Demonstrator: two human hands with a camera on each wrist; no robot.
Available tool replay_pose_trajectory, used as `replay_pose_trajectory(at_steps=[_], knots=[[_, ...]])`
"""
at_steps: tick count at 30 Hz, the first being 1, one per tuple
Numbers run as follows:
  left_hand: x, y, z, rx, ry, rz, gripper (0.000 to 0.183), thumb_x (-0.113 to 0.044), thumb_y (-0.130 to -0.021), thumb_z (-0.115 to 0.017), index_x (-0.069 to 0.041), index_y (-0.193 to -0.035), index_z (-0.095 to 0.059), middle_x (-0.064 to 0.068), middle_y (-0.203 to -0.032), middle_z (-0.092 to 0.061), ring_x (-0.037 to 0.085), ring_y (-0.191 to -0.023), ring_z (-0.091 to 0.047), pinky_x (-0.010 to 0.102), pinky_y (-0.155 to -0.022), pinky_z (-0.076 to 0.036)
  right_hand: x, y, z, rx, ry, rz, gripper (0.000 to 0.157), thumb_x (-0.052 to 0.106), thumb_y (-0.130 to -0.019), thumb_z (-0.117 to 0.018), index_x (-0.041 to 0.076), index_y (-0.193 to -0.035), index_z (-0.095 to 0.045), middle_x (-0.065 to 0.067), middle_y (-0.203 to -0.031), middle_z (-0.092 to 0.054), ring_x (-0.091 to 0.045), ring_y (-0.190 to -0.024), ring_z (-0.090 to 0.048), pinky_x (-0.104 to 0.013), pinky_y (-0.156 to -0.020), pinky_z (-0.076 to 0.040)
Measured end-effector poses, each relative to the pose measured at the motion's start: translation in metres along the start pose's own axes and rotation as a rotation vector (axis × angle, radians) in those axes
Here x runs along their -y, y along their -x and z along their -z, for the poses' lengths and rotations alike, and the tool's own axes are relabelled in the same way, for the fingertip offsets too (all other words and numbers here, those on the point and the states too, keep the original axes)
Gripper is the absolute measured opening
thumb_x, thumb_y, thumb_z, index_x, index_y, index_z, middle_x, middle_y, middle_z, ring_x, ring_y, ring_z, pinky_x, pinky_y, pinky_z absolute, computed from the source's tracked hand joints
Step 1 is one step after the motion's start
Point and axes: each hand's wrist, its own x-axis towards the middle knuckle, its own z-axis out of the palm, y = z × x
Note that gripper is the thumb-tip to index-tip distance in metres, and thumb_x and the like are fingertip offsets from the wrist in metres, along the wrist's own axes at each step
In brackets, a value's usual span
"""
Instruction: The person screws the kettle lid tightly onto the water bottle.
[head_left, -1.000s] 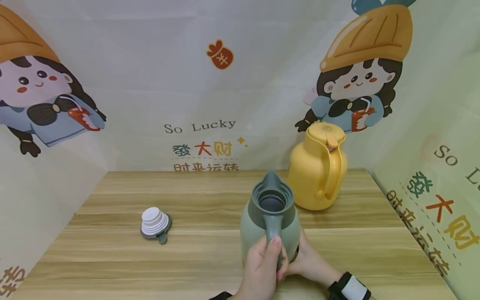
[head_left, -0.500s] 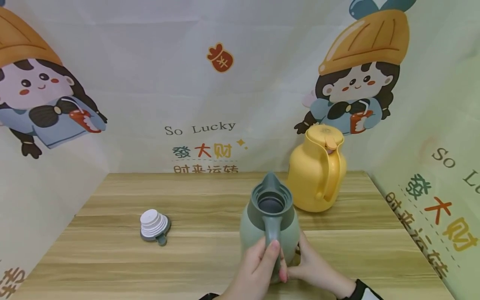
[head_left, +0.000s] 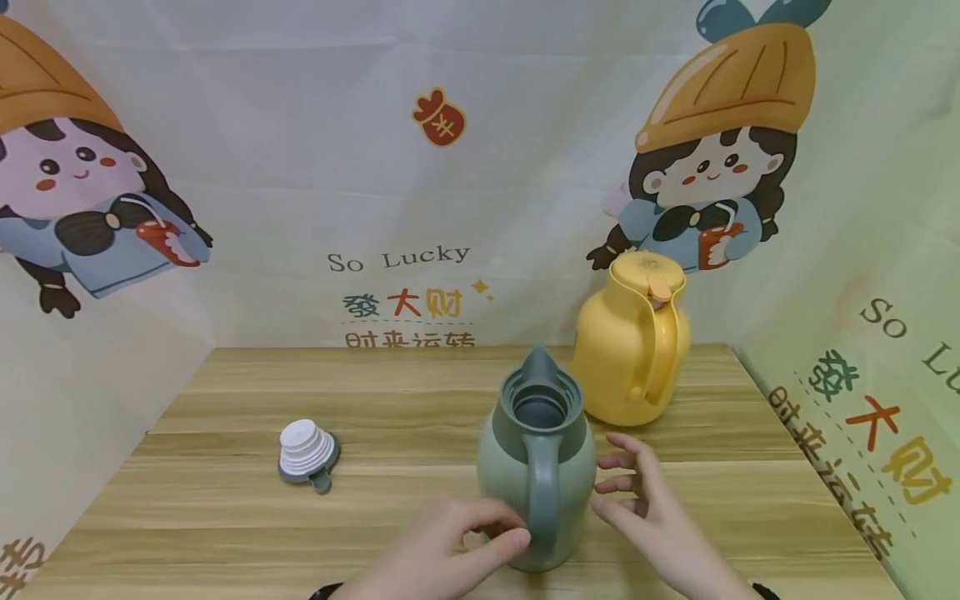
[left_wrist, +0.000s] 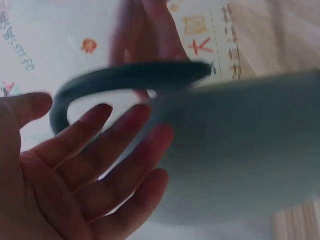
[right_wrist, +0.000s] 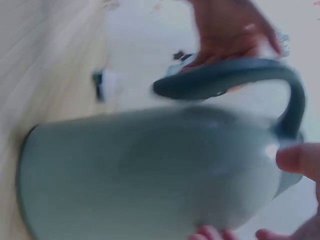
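Observation:
A sage-green vacuum jug (head_left: 573, 467) stands upright on the table, its dark handle facing me and its mouth uncovered. My left hand (head_left: 442, 537) is at the left of the handle, fingers loosely spread; the left wrist view shows the fingers (left_wrist: 112, 155) relaxed beside the jug, not wrapped round the handle. To the right of the jug my right hand (head_left: 652, 512) holds nothing, its fingers loosely bent close to the body. Whether those fingertips touch the jug I cannot tell. The white stopper with a grey-green top (head_left: 306, 450) lies upside down at the left.
Behind the green jug, to its right, stands a yellow vacuum jug (head_left: 611, 358) with its lid on. The wood-grain table (head_left: 375, 392) ends at a printed cloth backdrop (head_left: 300, 167) at the back and sides.
Both hands have let go of the green jug: the left has slid off the handle to the left, the right has moved off the lower body. The jug now stands on the table.

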Motion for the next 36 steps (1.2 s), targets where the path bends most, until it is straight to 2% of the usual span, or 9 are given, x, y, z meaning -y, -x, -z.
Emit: replay_pose_trajectory(at_steps=[4,7,11,13,19,25,29,33,36], knots=[[0.007,0.008,0.021,-0.018,-0.024,0.084,0.018,-0.036,-0.094,-0.052,-0.024,-0.092,-0.065,-0.015,-0.081,-0.061,0.004,-0.077,-0.058,0.025,-0.067,-0.049,0.014,0.005,-0.005,-0.053,-0.115,0.141,0.034,-0.002,-0.091,-0.051,0.0,-0.123,-0.038,-0.02,-0.107,-0.046,-0.026,-0.092,-0.054,-0.027,-0.075,-0.049],[0.016,0.012,0.038,-0.089,-0.02,0.154,0.017,-0.034,-0.094,-0.052,-0.023,-0.089,-0.065,-0.01,-0.075,-0.061,0.009,-0.071,-0.059,0.028,-0.062,-0.049,0.019,0.007,-0.011,0.003,-0.193,0.205,0.022,-0.004,-0.095,-0.042,-0.005,-0.116,-0.042,-0.02,-0.104,-0.052,-0.022,-0.091,-0.057,-0.029,-0.076,-0.05],[0.034,0.015,0.065,-0.247,-0.075,0.246,0.017,-0.029,-0.094,-0.055,-0.017,-0.088,-0.065,-0.006,-0.071,-0.062,0.012,-0.065,-0.06,0.029,-0.06,-0.049,0.019,0.005,-0.023,0.123,-0.267,0.256,0.023,-0.002,-0.098,-0.032,-0.01,-0.116,-0.043,-0.013,-0.105,-0.058,-0.02,-0.092,-0.058,-0.032,-0.081,-0.048],[0.045,0.017,0.079,-0.349,-0.156,0.295,0.018,-0.029,-0.093,-0.056,-0.015,-0.093,-0.066,-0.006,-0.074,-0.064,0.011,-0.067,-0.06,0.03,-0.06,-0.049,0.02,0.004,-0.03,0.181,-0.307,0.253,0.026,0.002,-0.099,-0.029,-0.008,-0.119,-0.043,-0.012,-0.107,-0.06,-0.021,-0.095,-0.058,-0.032,-0.084,-0.046],[0.083,0.027,0.114,-0.56,-0.344,0.383,0.041,-0.036,-0.093,-0.054,-0.007,-0.121,-0.054,0.012,-0.104,-0.062,0.028,-0.097,-0.057,0.047,-0.078,-0.046,0.02,0.0,-0.055,0.293,-0.455,0.322,0.033,0.01,-0.102,-0.025,-0.007,-0.129,-0.034,-0.02,-0.111,-0.058,-0.03,-0.092,-0.061,-0.032,-0.088,-0.043],[0.119,0.037,0.134,-0.61,-0.423,0.418,0.061,-0.039,-0.09,-0.058,-0.003,-0.136,-0.037,0.026,-0.133,-0.038,0.045,-0.12,-0.033,0.061,-0.092,-0.029,0.021,-0.003,-0.07,0.226,-0.485,0.408,0.033,0.008,-0.102,-0.024,-0.003,-0.133,-0.029,-0.022,-0.103,-0.06,-0.029,-0.062,-0.061,-0.029,-0.088,-0.042],[0.15,0.042,0.139,-0.615,-0.492,0.431,0.069,-0.039,-0.087,-0.062,-0.003,-0.138,-0.033,0.031,-0.136,-0.029,0.05,-0.12,-0.027,0.067,-0.091,-0.025,0.021,-0.006,-0.076,0.17,-0.456,0.48,0.033,0.004,-0.102,-0.022,-0.005,-0.133,-0.028,-0.023,-0.097,-0.061,-0.028,-0.047,-0.053,-0.028,-0.076,-0.047],[0.178,0.048,0.138,-0.597,-0.543,0.502,0.076,-0.044,-0.084,-0.063,-0.004,-0.139,-0.03,0.034,-0.136,-0.023,0.056,-0.117,-0.025,0.072,-0.085,-0.024,0.021,-0.007,-0.08,0.144,-0.463,0.52,0.033,0.003,-0.101,-0.023,-0.007,-0.132,-0.028,-0.024,-0.092,-0.061,-0.027,-0.042,-0.049,-0.031,-0.06,-0.047],[0.193,0.052,0.136,-0.58,-0.564,0.559,0.082,-0.048,-0.081,-0.065,-0.005,-0.14,-0.028,0.036,-0.137,-0.019,0.059,-0.117,-0.022,0.075,-0.082,-0.022,0.022,-0.007,-0.082,0.141,-0.48,0.543,0.033,0.001,-0.101,-0.023,-0.008,-0.132,-0.027,-0.025,-0.09,-0.06,-0.027,-0.041,-0.047,-0.035,-0.057,-0.047]])
